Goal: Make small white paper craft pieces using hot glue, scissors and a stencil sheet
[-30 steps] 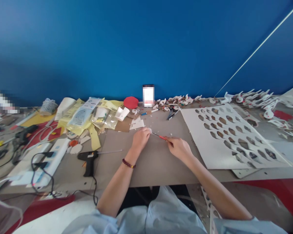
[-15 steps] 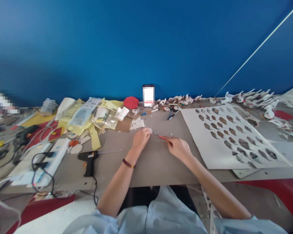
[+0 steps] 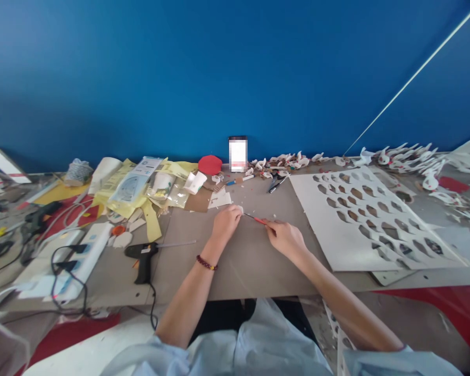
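Over the middle of the table, my left hand (image 3: 226,221) is closed in a pinch on a small white piece (image 3: 241,209); most of it is hidden by the fingers. My right hand (image 3: 285,236) grips a slim red-handled tool (image 3: 260,221) with a thin dark metal shaft. The tip of that shaft points left and meets, or nearly meets, the white piece; the exact contact is too small to make out. Tiny white scraps lie on the table around both hands. White card pieces (image 3: 220,198) lie just beyond my left hand.
A black glue gun (image 3: 144,258) with its cord lies left, near a white power strip (image 3: 88,261). To the right is a white sheet with cut-out holes (image 3: 317,222). Pliers (image 3: 277,183), a phone (image 3: 238,155) and several white bird-shaped pieces (image 3: 411,156) line the back.
Both hands, the white piece and the red-handled tool hold almost the same position. Only a very slight shift of the view shows.
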Demonstrator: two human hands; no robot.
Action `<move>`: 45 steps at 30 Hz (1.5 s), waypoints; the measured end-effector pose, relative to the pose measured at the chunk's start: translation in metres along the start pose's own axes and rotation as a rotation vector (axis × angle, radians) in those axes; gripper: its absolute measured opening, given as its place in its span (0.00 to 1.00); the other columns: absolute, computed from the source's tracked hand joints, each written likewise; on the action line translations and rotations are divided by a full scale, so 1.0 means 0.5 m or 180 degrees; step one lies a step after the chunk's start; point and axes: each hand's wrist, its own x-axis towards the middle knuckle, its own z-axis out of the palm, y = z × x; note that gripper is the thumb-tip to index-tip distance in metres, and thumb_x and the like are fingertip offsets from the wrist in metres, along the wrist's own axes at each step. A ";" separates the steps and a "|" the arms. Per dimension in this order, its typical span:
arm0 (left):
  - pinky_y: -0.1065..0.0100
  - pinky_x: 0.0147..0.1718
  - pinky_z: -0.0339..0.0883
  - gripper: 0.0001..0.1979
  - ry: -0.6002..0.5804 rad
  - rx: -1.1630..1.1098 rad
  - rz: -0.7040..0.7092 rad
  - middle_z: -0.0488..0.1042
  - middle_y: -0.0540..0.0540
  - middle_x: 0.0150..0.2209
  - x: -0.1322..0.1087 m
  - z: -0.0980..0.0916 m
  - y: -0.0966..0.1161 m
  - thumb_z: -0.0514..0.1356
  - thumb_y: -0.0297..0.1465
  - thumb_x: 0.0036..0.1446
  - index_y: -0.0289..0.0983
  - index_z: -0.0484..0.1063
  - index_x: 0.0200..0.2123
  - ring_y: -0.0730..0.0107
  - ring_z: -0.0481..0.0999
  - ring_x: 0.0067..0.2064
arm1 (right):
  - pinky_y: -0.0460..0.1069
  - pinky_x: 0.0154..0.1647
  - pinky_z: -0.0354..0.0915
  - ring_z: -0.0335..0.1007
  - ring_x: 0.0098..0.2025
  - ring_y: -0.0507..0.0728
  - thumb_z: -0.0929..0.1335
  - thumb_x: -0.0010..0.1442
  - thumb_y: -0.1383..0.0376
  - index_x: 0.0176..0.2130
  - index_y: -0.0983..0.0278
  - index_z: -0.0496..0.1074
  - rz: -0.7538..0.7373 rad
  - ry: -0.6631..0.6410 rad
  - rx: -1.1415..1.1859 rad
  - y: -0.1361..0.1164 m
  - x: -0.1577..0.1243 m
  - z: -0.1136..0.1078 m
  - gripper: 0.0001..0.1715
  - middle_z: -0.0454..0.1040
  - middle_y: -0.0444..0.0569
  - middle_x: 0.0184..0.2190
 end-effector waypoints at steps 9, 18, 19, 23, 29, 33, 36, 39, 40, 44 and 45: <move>0.72 0.36 0.64 0.09 0.0010 -0.0007 0.0032 0.75 0.47 0.41 -0.002 -0.001 0.000 0.55 0.25 0.58 0.39 0.75 0.33 0.69 0.73 0.41 | 0.47 0.29 0.62 0.74 0.35 0.56 0.57 0.64 0.62 0.53 0.51 0.70 0.0040 0.0076 -0.0063 -0.005 -0.003 0.007 0.22 0.77 0.45 0.39; 0.71 0.37 0.64 0.10 0.0080 0.0004 0.0125 0.75 0.47 0.41 -0.002 0.006 -0.006 0.55 0.25 0.58 0.39 0.75 0.33 0.69 0.73 0.41 | 0.46 0.28 0.61 0.74 0.35 0.56 0.57 0.64 0.63 0.53 0.53 0.69 0.0103 0.0046 -0.0205 -0.017 -0.011 0.006 0.22 0.77 0.48 0.37; 0.71 0.37 0.65 0.09 0.0082 0.0013 0.0131 0.75 0.47 0.41 -0.002 0.007 -0.006 0.55 0.25 0.58 0.39 0.75 0.33 0.69 0.73 0.41 | 0.46 0.28 0.61 0.74 0.35 0.56 0.57 0.64 0.63 0.54 0.53 0.69 0.0099 0.0047 -0.0206 -0.017 -0.011 0.006 0.23 0.77 0.48 0.37; 0.71 0.36 0.65 0.09 0.0083 0.0036 0.0117 0.75 0.47 0.40 -0.001 0.008 -0.007 0.55 0.25 0.58 0.39 0.75 0.33 0.68 0.73 0.40 | 0.47 0.27 0.61 0.74 0.34 0.56 0.57 0.64 0.63 0.54 0.54 0.69 0.0054 0.0067 -0.0206 -0.018 -0.008 0.008 0.23 0.77 0.48 0.37; 0.70 0.35 0.65 0.09 0.0141 -0.0002 0.0117 0.75 0.47 0.40 -0.002 0.007 -0.005 0.55 0.24 0.58 0.39 0.75 0.32 0.68 0.74 0.40 | 0.46 0.25 0.59 0.74 0.32 0.56 0.57 0.62 0.65 0.54 0.53 0.69 0.0067 0.0140 -0.0220 -0.013 -0.018 0.008 0.23 0.77 0.48 0.37; 0.70 0.34 0.65 0.09 0.0150 -0.0043 0.0118 0.75 0.47 0.39 -0.002 0.006 -0.005 0.55 0.24 0.57 0.39 0.75 0.31 0.68 0.73 0.39 | 0.47 0.24 0.57 0.73 0.31 0.57 0.58 0.61 0.65 0.52 0.53 0.71 0.0017 0.0233 -0.0190 -0.006 -0.024 0.007 0.23 0.77 0.48 0.35; 0.69 0.36 0.66 0.09 0.0186 -0.0144 0.0077 0.75 0.47 0.39 -0.002 0.006 -0.005 0.56 0.23 0.57 0.39 0.74 0.30 0.68 0.73 0.40 | 0.47 0.24 0.56 0.73 0.30 0.56 0.59 0.61 0.65 0.51 0.52 0.71 0.0048 0.0342 -0.0066 0.005 -0.026 0.007 0.22 0.78 0.46 0.35; 0.68 0.40 0.67 0.08 0.0279 -0.0316 0.0176 0.74 0.47 0.39 0.000 0.007 -0.006 0.56 0.21 0.55 0.38 0.73 0.32 0.67 0.72 0.42 | 0.47 0.26 0.57 0.73 0.30 0.56 0.59 0.61 0.63 0.51 0.51 0.71 0.0134 0.0482 0.0185 0.018 -0.025 0.004 0.21 0.78 0.45 0.37; 0.67 0.42 0.66 0.07 0.0322 -0.0343 0.0239 0.74 0.46 0.40 0.001 0.007 -0.006 0.57 0.22 0.54 0.38 0.72 0.33 0.66 0.72 0.44 | 0.47 0.26 0.57 0.73 0.30 0.56 0.60 0.61 0.62 0.50 0.51 0.71 0.0162 0.0518 0.0259 0.022 -0.023 0.001 0.20 0.78 0.45 0.37; 0.61 0.48 0.65 0.11 0.0539 -0.0235 0.0379 0.72 0.43 0.44 0.005 0.014 -0.009 0.61 0.25 0.51 0.37 0.70 0.40 0.60 0.68 0.48 | 0.47 0.26 0.56 0.71 0.29 0.56 0.60 0.60 0.63 0.48 0.54 0.73 0.0166 0.0639 0.0528 0.026 -0.010 -0.015 0.19 0.78 0.45 0.34; 0.59 0.49 0.64 0.14 0.0572 -0.0207 0.0391 0.72 0.43 0.45 0.005 0.017 -0.010 0.62 0.25 0.51 0.37 0.69 0.43 0.58 0.68 0.50 | 0.47 0.26 0.56 0.70 0.28 0.55 0.59 0.61 0.63 0.47 0.55 0.73 0.0141 0.0654 0.0621 0.024 -0.005 -0.020 0.19 0.78 0.45 0.32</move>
